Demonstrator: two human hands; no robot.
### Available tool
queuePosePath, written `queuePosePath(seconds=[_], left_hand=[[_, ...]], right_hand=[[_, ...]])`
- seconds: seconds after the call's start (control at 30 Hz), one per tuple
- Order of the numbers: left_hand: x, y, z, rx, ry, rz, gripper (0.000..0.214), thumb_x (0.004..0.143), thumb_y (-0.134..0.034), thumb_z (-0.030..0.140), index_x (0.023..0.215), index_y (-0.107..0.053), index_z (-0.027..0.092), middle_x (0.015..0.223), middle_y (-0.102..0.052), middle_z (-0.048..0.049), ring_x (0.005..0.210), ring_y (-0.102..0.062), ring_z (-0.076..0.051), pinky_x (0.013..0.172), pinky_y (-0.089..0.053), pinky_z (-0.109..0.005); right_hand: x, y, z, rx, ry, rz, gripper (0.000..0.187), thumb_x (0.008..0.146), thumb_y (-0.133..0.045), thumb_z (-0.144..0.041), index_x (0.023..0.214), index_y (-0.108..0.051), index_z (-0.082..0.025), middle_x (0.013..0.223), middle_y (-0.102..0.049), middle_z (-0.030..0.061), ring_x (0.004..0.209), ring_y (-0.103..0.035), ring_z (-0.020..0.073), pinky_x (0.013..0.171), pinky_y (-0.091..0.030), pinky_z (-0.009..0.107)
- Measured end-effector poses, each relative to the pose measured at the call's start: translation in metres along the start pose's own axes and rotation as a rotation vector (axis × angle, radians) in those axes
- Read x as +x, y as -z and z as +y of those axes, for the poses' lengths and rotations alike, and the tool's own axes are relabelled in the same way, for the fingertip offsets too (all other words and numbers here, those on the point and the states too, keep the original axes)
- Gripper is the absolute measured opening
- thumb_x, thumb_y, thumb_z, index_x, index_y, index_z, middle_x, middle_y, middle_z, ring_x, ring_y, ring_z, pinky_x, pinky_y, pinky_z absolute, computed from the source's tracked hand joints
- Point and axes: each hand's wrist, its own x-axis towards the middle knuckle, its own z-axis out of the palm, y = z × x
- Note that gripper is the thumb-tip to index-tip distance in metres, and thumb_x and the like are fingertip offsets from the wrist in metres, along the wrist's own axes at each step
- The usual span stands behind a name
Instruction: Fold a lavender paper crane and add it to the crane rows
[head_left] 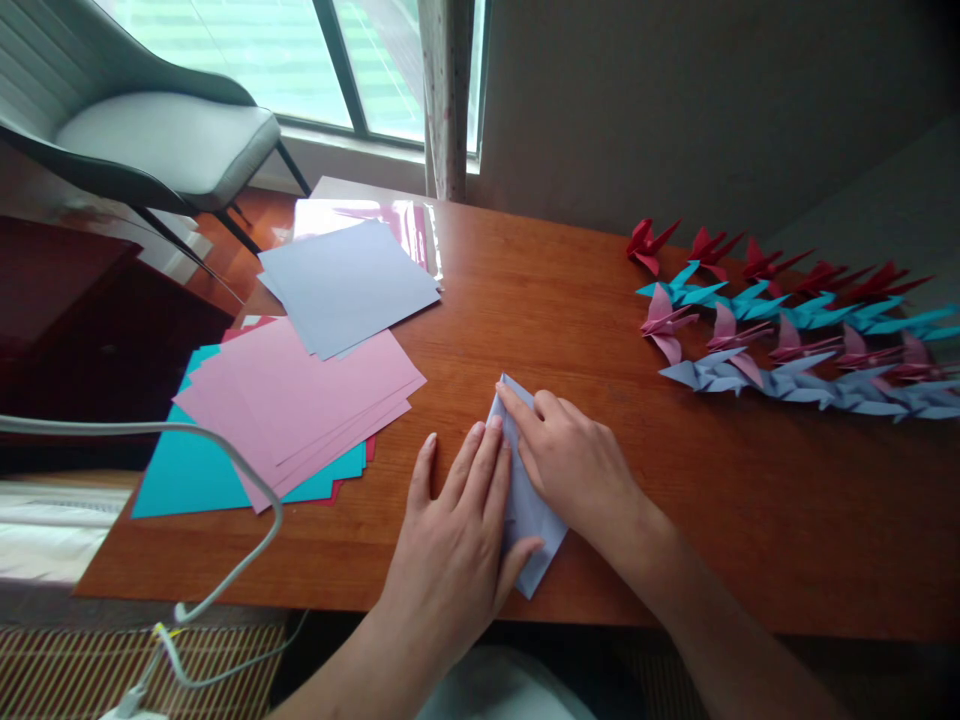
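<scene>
A folded sheet of pale lavender paper (534, 530) lies on the wooden table in front of me, its narrow tip pointing away. Across its left edge my left hand (461, 535) rests flat, fingers stretched out and the thumb spread over the lower part. My right hand (574, 455) presses its index finger on the paper near the far tip, the other fingers curled in. Part of the paper is hidden under both hands.
Loose lavender sheets (349, 285), pink sheets (300, 395) and turquoise sheets (191, 475) overlap at the left. Folded cranes in red (765, 262), turquoise (757, 300), pink (664, 320) and lavender (802, 380) stand in rows at the right. A white cable (274, 515) hangs past the table's left side.
</scene>
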Motion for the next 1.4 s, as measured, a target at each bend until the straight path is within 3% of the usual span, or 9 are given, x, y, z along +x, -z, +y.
queuePosePath(seconds=[0.87, 1.4], left_hand=[[0.0013, 0.0009, -0.0009, -0.009, -0.008, -0.012, 0.074, 0.097, -0.037, 0.060, 0.152, -0.039, 0.010, 0.162, -0.027, -0.0115, 0.151, -0.026, -0.029, 0.125, -0.003, -0.053], [0.0007, 0.0018, 0.0004, 0.030, 0.003, -0.014, 0.074, 0.097, -0.037, 0.060, 0.151, -0.041, 0.010, 0.161, -0.032, -0.0126, 0.149, -0.028, -0.030, 0.124, -0.011, -0.053]], right_hand=[[0.0035, 0.0011, -0.0024, -0.016, -0.036, -0.010, 0.054, 0.100, -0.042, -0.027, 0.154, -0.034, -0.027, 0.113, -0.065, 0.0089, 0.096, -0.065, 0.0209, 0.067, -0.052, 0.027], [0.0054, 0.0017, -0.0026, -0.002, -0.042, -0.042, 0.054, 0.101, -0.038, -0.028, 0.155, -0.031, -0.027, 0.116, -0.064, 0.0092, 0.098, -0.065, 0.0210, 0.069, -0.053, 0.028]])
